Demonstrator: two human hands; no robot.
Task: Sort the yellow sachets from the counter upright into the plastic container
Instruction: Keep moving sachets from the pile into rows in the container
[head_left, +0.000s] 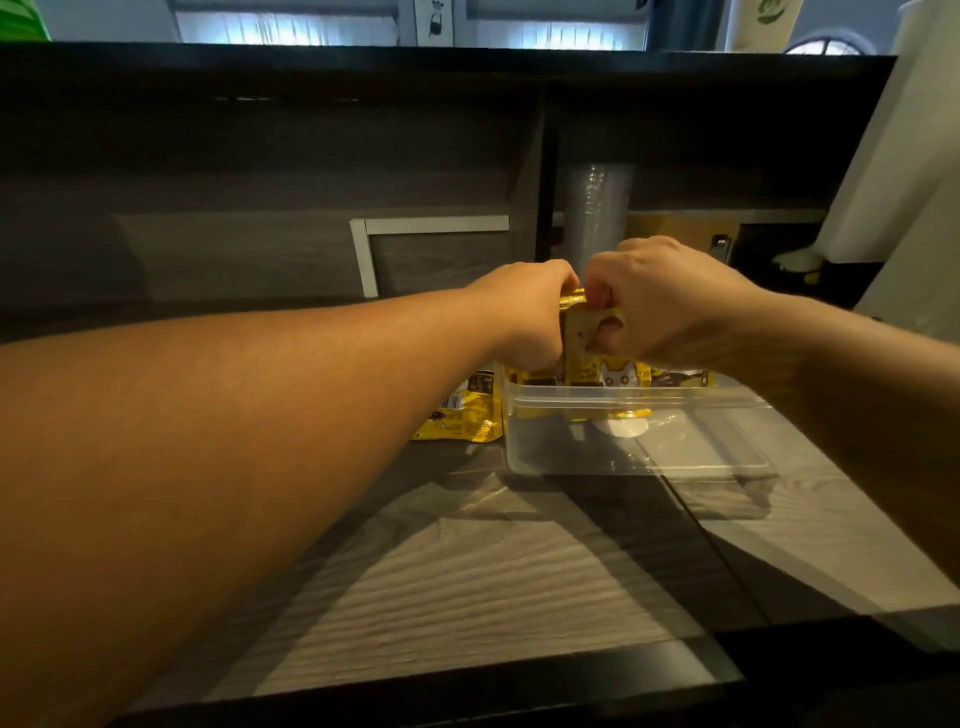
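Observation:
A clear plastic container (634, 447) stands on the grey wood-grain counter (467, 582). Yellow sachets (618, 376) with a cat face printed on them stand upright along its far wall. My left hand (530, 317) and my right hand (670, 301) meet over the far side of the container, both closed on the top of the upright yellow sachets. More yellow sachets (462, 415) lie flat on the counter just left of the container, partly hidden by my left forearm.
A dark back panel (260, 249) with a shelf above rises behind the counter. A stack of clear cups (600, 213) stands behind my hands. White plastic (893, 171) hangs at the right. The counter's front edge runs along the bottom.

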